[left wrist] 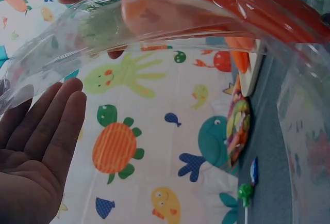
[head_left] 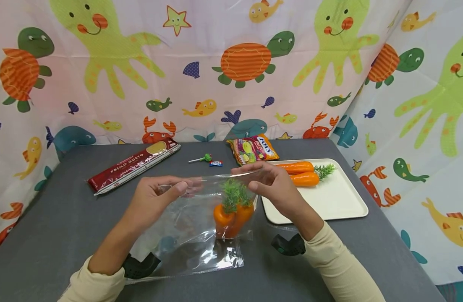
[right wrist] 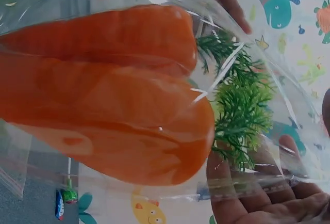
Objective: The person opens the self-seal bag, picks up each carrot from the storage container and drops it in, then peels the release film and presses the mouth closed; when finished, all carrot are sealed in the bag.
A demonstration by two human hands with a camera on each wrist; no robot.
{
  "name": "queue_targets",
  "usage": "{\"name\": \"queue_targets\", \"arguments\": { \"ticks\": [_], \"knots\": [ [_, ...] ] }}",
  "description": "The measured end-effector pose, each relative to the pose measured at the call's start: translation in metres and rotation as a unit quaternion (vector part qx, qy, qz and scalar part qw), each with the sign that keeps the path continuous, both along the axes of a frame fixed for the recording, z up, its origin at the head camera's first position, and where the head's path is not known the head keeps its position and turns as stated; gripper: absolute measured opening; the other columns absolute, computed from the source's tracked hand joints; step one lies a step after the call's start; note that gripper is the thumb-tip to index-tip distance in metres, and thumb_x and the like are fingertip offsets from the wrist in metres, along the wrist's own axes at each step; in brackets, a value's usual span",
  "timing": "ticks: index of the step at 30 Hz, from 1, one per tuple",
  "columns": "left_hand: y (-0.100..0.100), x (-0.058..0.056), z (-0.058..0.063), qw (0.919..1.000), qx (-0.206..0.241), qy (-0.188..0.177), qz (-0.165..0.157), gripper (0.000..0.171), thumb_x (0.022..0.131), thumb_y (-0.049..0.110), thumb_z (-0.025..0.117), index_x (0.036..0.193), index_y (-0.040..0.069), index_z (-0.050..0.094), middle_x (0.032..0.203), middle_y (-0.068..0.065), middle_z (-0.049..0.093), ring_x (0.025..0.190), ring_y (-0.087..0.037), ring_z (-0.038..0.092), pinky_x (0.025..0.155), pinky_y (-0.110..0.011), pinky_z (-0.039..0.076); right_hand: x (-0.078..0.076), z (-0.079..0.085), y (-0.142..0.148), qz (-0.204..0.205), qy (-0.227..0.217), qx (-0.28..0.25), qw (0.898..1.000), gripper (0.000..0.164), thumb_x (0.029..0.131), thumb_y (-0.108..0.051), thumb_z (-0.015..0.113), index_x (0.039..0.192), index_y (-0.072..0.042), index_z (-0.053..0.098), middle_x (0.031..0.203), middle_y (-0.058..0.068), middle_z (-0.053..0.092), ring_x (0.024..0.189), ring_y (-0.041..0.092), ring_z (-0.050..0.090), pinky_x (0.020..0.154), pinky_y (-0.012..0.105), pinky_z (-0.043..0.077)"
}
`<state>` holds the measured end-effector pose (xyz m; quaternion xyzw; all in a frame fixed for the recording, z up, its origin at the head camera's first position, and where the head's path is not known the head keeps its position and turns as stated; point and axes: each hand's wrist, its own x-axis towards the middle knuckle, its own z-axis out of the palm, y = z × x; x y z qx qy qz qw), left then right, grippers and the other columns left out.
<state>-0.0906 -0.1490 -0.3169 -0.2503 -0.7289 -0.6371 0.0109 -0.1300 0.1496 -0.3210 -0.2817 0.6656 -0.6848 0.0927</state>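
Note:
A clear plastic bag [head_left: 186,222] with two orange carrots [head_left: 235,220] inside is held up above the table. The carrots stand side by side, green leafy tops [head_left: 235,193] upward near the bag's upper edge. My left hand [head_left: 155,199] holds the upper left of the bag, its thumb on the near side and fingers seen through the film. At the upper right corner, beside the leaves, my right hand [head_left: 278,184] holds the bag. Close up in the right wrist view, the carrots [right wrist: 129,110] lie against the shiny film.
A cream tray [head_left: 344,201] with two more carrots [head_left: 304,179] lies to the right. Behind are a bag of sweets [head_left: 254,150], a lollipop [head_left: 205,157] and a small blue-wrapped candy [head_left: 216,163]. A red pasta packet [head_left: 134,165] lies at back left. A printed curtain hangs behind.

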Motion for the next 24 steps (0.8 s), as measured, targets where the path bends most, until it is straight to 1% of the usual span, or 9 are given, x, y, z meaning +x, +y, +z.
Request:
{"name": "queue_targets", "arguments": {
  "ticks": [2, 6, 8, 10, 14, 18, 21, 24],
  "knots": [
    [0.001, 0.000, 0.002, 1.0000, 0.004, 0.003, 0.001, 0.023, 0.100, 0.008, 0.055, 0.116, 0.001, 0.070, 0.111, -0.009, 0.071, 0.101, -0.028, 0.068, 0.087, -0.038, 0.054, 0.000, 0.001, -0.001, -0.006, -0.004, 0.021, 1.000, 0.043, 0.091, -0.030, 0.072, 0.124, -0.005, 0.063, 0.120, 0.010, 0.066, 0.108, 0.030, 0.063, 0.089, 0.042, 0.053],
    [0.001, 0.000, 0.006, 0.9999, -0.003, 0.011, 0.008, 0.022, 0.100, 0.007, 0.055, 0.113, 0.002, 0.072, 0.105, -0.009, 0.072, 0.095, -0.029, 0.070, 0.084, -0.038, 0.056, 0.000, 0.004, -0.004, -0.029, 0.002, 0.050, 0.998, 0.029, 0.094, -0.022, 0.068, 0.118, -0.007, 0.070, 0.117, 0.008, 0.068, 0.109, 0.027, 0.061, 0.090, 0.042, 0.052],
    [0.000, 0.000, 0.007, 0.9998, -0.009, 0.014, 0.015, 0.021, 0.100, 0.008, 0.056, 0.111, 0.002, 0.073, 0.104, -0.008, 0.073, 0.094, -0.028, 0.070, 0.083, -0.037, 0.056, 0.000, 0.005, -0.005, -0.029, 0.010, 0.048, 0.998, 0.024, 0.096, -0.017, 0.064, 0.116, -0.005, 0.070, 0.119, 0.008, 0.068, 0.114, 0.028, 0.059, 0.093, 0.044, 0.050],
    [-0.001, 0.000, 0.008, 0.9996, -0.013, 0.016, 0.019, 0.020, 0.099, 0.007, 0.057, 0.110, 0.002, 0.073, 0.103, -0.007, 0.073, 0.093, -0.028, 0.070, 0.082, -0.036, 0.056, -0.001, 0.006, -0.006, -0.036, 0.016, 0.048, 0.998, 0.022, 0.097, -0.016, 0.063, 0.113, -0.004, 0.071, 0.116, 0.008, 0.069, 0.113, 0.027, 0.059, 0.094, 0.044, 0.049],
    [-0.004, 0.001, 0.008, 0.9992, -0.020, 0.016, 0.031, 0.020, 0.099, 0.007, 0.057, 0.109, 0.001, 0.073, 0.102, -0.007, 0.073, 0.091, -0.030, 0.071, 0.081, -0.037, 0.057, -0.002, 0.007, -0.008, -0.050, 0.030, 0.056, 0.997, 0.020, 0.097, -0.017, 0.063, 0.109, -0.004, 0.072, 0.108, 0.008, 0.072, 0.104, 0.028, 0.063, 0.091, 0.044, 0.051],
    [-0.005, 0.001, 0.009, 0.9982, -0.027, 0.007, 0.052, 0.020, 0.100, 0.012, 0.058, 0.107, 0.001, 0.074, 0.099, -0.005, 0.074, 0.088, -0.026, 0.071, 0.080, -0.037, 0.057, -0.003, 0.005, -0.010, -0.054, 0.043, 0.055, 0.996, 0.019, 0.097, -0.016, 0.062, 0.108, -0.003, 0.072, 0.104, 0.009, 0.072, 0.100, 0.028, 0.066, 0.089, 0.042, 0.052],
    [-0.004, 0.000, 0.009, 0.9978, -0.020, 0.002, 0.064, 0.023, 0.100, 0.015, 0.057, 0.106, -0.001, 0.073, 0.098, -0.007, 0.074, 0.087, -0.026, 0.072, 0.080, -0.037, 0.057, -0.003, 0.003, -0.013, -0.053, 0.050, 0.045, 0.996, 0.019, 0.098, -0.013, 0.061, 0.108, 0.000, 0.070, 0.103, 0.010, 0.073, 0.100, 0.028, 0.067, 0.088, 0.041, 0.054],
    [-0.004, -0.001, 0.009, 0.9974, -0.009, -0.005, 0.071, 0.025, 0.101, 0.017, 0.057, 0.105, -0.002, 0.072, 0.097, -0.008, 0.074, 0.086, -0.027, 0.072, 0.078, -0.036, 0.057, -0.003, 0.002, -0.016, -0.055, 0.057, 0.038, 0.996, 0.020, 0.098, -0.012, 0.060, 0.109, 0.002, 0.068, 0.102, 0.010, 0.073, 0.098, 0.029, 0.067, 0.083, 0.040, 0.055]
  ]
}}
